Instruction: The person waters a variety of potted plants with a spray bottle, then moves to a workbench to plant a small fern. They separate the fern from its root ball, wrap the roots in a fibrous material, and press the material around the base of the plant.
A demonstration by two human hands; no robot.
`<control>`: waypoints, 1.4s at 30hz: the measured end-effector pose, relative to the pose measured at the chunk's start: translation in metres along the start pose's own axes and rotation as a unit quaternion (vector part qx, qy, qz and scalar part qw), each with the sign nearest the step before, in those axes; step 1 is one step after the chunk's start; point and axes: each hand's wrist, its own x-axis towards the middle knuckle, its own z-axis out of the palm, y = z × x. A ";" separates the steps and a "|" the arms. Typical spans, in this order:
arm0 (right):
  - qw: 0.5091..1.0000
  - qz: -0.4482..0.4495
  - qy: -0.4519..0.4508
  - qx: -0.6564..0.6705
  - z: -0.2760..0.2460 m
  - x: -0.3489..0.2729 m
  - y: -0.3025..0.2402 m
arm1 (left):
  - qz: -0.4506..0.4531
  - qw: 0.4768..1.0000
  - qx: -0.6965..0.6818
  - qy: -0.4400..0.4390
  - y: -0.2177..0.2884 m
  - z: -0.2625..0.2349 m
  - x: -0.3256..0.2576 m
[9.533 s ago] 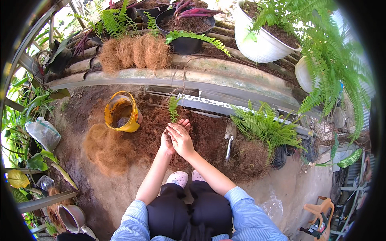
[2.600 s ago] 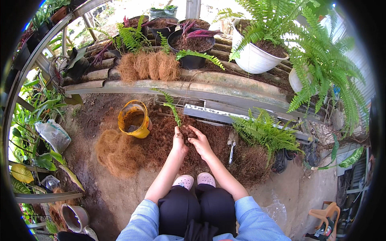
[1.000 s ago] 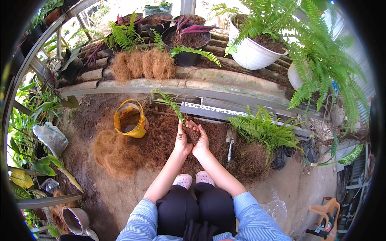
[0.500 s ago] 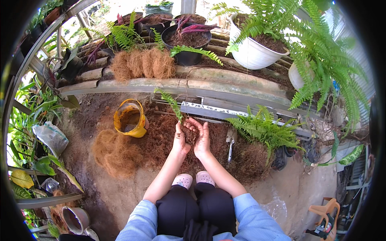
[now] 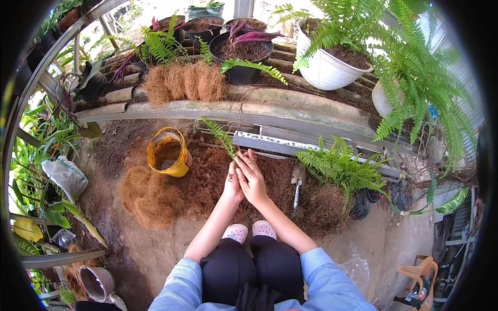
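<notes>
A small fern [image 5: 220,136] rises from between my two hands, its frond leaning up and to the left. My left hand [image 5: 232,182] is wrapped round the base of the fern. Laid over it, my right hand [image 5: 251,177] presses in from the right with its fingers together. The roots and whatever soil is around them are hidden inside the hands. Dark soil smudges mark the skin. Below the hands lies a heap of loose brown coir and soil [image 5: 207,179].
A yellow bucket [image 5: 181,167] and a tan pile of coconut fibre [image 5: 148,202] are on the left. To the right are a trowel [image 5: 297,181] and a larger fern [image 5: 342,166]. A ledge ahead carries fibre bundles [image 5: 184,83], a black pot [image 5: 244,75] and a white pot [image 5: 329,70].
My right hand has closed over against the left, covering the soil clump that showed between the cupped palms. The fern frond has shifted slightly.
</notes>
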 end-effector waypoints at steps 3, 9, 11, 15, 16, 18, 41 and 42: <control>0.998 0.013 0.001 0.060 0.004 -0.003 0.001 | 0.116 0.937 0.199 -0.263 0.008 -0.005 -0.001; 0.999 0.017 0.022 0.017 0.003 0.003 -0.014 | 0.069 0.956 0.109 -0.264 0.009 -0.009 -0.006; 0.999 0.000 0.026 0.025 0.003 0.004 -0.017 | 0.059 0.966 0.105 -0.228 0.005 -0.010 -0.004; 0.999 0.008 0.038 0.033 -0.003 -0.001 0.000 | -0.059 0.996 0.051 -0.048 0.005 0.033 -0.013; 0.999 0.009 0.036 0.033 -0.001 0.000 -0.001 | -0.063 0.995 0.050 -0.056 0.009 0.034 -0.012; 0.999 0.011 0.033 0.030 0.002 0.001 -0.004 | -0.073 0.994 0.047 -0.073 0.015 0.035 -0.012; 0.929 -0.178 -0.091 -0.310 -0.002 0.010 -0.015 | -0.076 0.991 0.102 -0.033 0.031 0.034 -0.008; 0.930 -0.186 -0.089 -0.303 0.002 0.009 -0.014 | -0.075 0.991 0.108 -0.024 0.031 0.022 -0.006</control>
